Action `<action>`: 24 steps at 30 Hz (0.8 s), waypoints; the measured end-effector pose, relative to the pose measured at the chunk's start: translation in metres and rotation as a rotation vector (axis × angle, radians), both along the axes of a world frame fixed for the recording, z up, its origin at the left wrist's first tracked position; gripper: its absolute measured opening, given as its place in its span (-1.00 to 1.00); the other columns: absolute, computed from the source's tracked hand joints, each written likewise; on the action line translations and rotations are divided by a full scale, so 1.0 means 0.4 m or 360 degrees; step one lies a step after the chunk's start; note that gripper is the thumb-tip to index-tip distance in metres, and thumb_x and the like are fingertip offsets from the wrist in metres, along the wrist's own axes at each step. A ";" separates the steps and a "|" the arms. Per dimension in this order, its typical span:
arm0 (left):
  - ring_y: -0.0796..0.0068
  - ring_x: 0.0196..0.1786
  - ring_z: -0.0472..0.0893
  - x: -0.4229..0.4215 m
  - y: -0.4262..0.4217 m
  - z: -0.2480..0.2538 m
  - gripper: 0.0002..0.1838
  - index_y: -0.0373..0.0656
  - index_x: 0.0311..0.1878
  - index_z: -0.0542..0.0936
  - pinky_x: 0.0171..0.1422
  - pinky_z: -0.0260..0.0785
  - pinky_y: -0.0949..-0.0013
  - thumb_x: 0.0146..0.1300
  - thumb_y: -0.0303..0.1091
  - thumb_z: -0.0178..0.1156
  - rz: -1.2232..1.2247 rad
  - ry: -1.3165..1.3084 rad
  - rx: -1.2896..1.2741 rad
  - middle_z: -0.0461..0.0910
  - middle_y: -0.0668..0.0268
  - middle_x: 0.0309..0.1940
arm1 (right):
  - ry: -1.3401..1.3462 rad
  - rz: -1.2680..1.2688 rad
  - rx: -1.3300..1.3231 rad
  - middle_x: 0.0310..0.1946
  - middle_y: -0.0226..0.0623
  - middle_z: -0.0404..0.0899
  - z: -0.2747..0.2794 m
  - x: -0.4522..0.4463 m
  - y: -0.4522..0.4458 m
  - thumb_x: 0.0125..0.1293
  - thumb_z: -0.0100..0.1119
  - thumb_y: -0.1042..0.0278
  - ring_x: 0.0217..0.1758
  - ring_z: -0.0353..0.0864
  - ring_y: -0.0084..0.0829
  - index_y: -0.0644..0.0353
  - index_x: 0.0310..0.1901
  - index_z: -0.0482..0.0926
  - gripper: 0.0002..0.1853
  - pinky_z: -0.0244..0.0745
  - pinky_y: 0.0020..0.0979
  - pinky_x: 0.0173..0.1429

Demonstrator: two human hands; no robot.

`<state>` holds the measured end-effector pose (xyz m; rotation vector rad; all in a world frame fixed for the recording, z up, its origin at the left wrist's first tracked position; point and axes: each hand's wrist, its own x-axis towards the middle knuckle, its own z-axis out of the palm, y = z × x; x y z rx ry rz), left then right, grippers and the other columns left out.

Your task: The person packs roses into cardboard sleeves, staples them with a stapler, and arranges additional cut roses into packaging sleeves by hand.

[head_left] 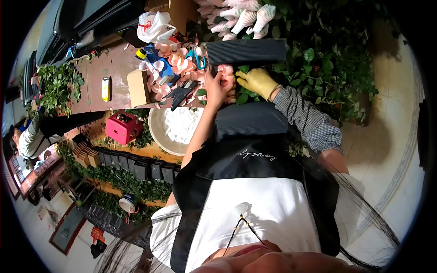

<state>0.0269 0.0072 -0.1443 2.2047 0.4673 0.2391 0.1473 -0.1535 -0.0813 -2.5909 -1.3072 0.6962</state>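
My bare left hand [216,89] is at a row of pink roses [226,73], its fingers curled against the blooms. The roses lie between two dark ribbed sheets [246,51], the nearer ribbed sheet [250,119] being close to my apron. My right hand [258,83], in a yellow glove, is just right of the flowers with bent fingers among green leaves [242,97]. What those fingers pinch is hidden. Left of my left hand lie a black-handled tool [183,93] and teal-handled scissors [195,59] among loose pink petals [180,63].
Netted pink blooms [246,18] lie at the back, with leafy stems [318,68] heaped right. A cardboard box [137,88] and yellow-black packet [106,88] sit on the table. Below are a white tub [157,132] and pink stool [124,128]. Another person [29,141] is far left.
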 end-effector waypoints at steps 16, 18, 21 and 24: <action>-0.28 0.49 0.23 0.010 0.005 0.000 -0.44 -0.23 0.10 0.67 0.52 0.17 0.00 0.09 -0.12 0.51 -0.0013 0.0126 0.0068 0.18 -0.30 0.45 | -0.0208 -0.0051 0.0280 -0.27 -0.18 0.67 0.002 -0.027 0.017 0.37 0.20 0.18 -0.13 0.67 -0.08 0.05 0.11 0.61 -0.67 0.57 -0.11 -0.06; -0.29 0.46 0.26 0.016 0.008 -0.002 -0.44 -0.22 0.10 0.67 0.50 0.19 -0.01 0.09 -0.08 0.51 0.0012 0.0134 0.0091 0.21 -0.31 0.42 | -0.0157 -0.0106 0.0405 -0.26 -0.21 0.66 -0.017 -0.017 0.002 0.34 0.20 0.18 -0.16 0.67 -0.09 0.05 -0.05 0.62 -0.77 0.55 -0.10 -0.12; -0.30 0.38 0.33 0.020 0.011 -0.012 -0.42 -0.19 0.09 0.66 0.44 0.24 -0.03 0.08 -0.03 0.51 -0.0032 0.0093 0.0187 0.24 -0.33 0.38 | 0.0007 -0.0315 0.0624 -0.35 -0.15 0.64 -0.014 -0.013 0.012 0.30 0.25 0.18 -0.24 0.64 -0.05 0.10 -0.08 0.63 -0.76 0.53 -0.06 -0.12; -0.26 0.46 0.27 0.000 0.062 -0.032 -0.34 -0.20 0.18 0.60 0.53 0.17 0.02 0.13 0.05 0.50 -0.0174 0.0039 -0.0194 0.25 -0.25 0.41 | -0.0035 -0.0175 0.0388 -0.27 -0.14 0.68 0.004 -0.009 0.019 0.31 0.26 0.17 -0.18 0.67 -0.06 0.05 0.05 0.65 -0.68 0.56 -0.09 -0.08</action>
